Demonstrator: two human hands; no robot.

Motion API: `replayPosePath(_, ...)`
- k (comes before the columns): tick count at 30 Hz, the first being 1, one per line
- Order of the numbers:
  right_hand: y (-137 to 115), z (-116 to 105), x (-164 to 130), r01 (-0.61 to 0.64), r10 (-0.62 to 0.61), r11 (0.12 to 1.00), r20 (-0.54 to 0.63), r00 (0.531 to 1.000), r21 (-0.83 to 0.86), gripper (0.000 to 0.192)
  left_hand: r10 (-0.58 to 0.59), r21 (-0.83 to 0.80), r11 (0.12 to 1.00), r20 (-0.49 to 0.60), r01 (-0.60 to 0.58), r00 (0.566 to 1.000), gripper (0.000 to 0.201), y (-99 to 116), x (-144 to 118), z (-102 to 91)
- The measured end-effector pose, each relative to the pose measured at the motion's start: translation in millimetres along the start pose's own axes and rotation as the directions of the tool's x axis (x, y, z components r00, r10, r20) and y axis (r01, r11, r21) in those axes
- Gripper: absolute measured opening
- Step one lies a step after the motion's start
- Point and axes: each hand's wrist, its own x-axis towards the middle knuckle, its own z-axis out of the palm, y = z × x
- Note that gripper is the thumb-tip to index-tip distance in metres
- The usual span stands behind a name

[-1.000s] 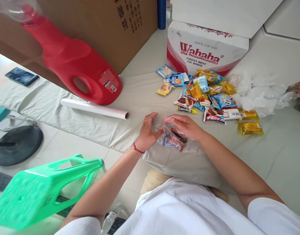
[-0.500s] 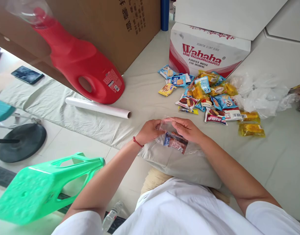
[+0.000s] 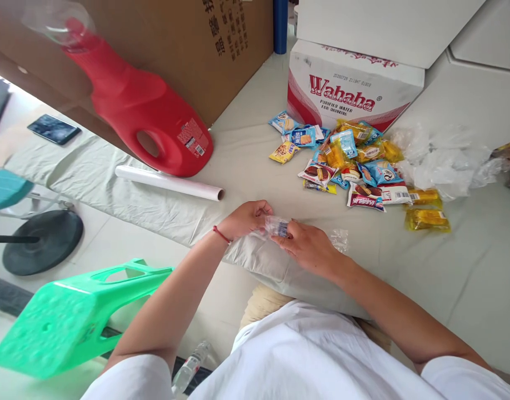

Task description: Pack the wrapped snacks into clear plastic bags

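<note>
Both hands meet at the near edge of the cloth-covered surface, well in front of the Wahaha carton. The left hand is curled around one end of a small clear plastic bag, and the right hand pinches the other end, so the bag is stretched between them and bunched tight, probably to keep its contents gathered. A bit of blue wrapper shows through the film, but the right hand covers most of the bag, so what else is inside cannot be made out; a crinkled tail of film sticks out past that hand. The pile of snack packets lies just in front of the carton, within easy reach. Crumpled clear bags sit to the carton's right, the red jug and a white roll to its left. The jug's top is blurred and cut off.
</note>
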Motion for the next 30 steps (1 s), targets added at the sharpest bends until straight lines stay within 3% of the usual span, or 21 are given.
replayPosePath(2,-0.1,-0.2,0.7,-0.007,0.007,1.000,-0.006,1.000,-0.020,0.040,0.014,-0.094,0.996,0.088,-0.005,0.996,0.027,3.3,-7.5,-9.7)
replayPosePath(6,2.3,-0.4,1.0,-0.013,0.013,1.000,-0.010,1.000,0.006,0.038,0.041,-0.171,0.985,0.033,-0.035,0.999,0.024,1.4,-21.8,-27.7)
replayPosePath(9,1.4,-0.2,0.7,-0.022,0.022,1.000,-0.006,1.000,0.018,0.037,0.044,-0.284,0.955,-0.148,-0.085,0.988,0.032,-6.4,-26.4,-33.5)
replayPosePath(12,-4.1,-0.9,2.9,-0.048,0.048,0.999,0.009,0.999,-0.006,0.038,-0.037,-0.302,0.949,-0.407,-0.096,0.913,0.034,-12.2,-25.8,-21.6)
replayPosePath(15,-11.2,-2.7,6.9,-0.072,0.072,0.997,0.010,0.997,-0.033,0.039,-0.020,-0.051,0.999,-0.524,-0.008,0.852,0.052,-13.7,-23.4,4.8)
replayPosePath(17,-13.3,-3.5,6.7,-0.082,0.083,0.996,0.008,0.997,-0.023,0.037,0.070,0.222,0.974,-0.493,0.048,0.867,0.057,-14.4,-22.3,19.1)
replayPosePath(19,-11.8,-2.6,1.0,-0.059,0.059,0.998,-0.012,0.998,0.037,0.037,0.076,0.368,0.926,-0.394,0.082,0.916,0.037,-15.6,-22.2,24.1)
replayPosePath(22,-4.2,4.3,-17.1,0.066,-0.040,0.977,-0.131,0.991,0.202,0.043,0.012,0.353,0.929,-0.326,0.110,0.945,0.025,-16.4,-24.6,18.9)
replayPosePath(25,2.9,16.3,-36.1,0.124,-0.033,0.935,-0.267,0.963,0.332,0.043,0.054,0.316,0.945,-0.407,0.085,0.912,0.025,-11.1,-29.4,17.9)
replayPosePath(30,4.2,30.4,-42.7,0.107,0.028,0.912,-0.319,0.947,0.396,0.045,0.064,0.170,0.985,-0.475,0.020,0.878,0.022,11.7,-37.4,52.6)
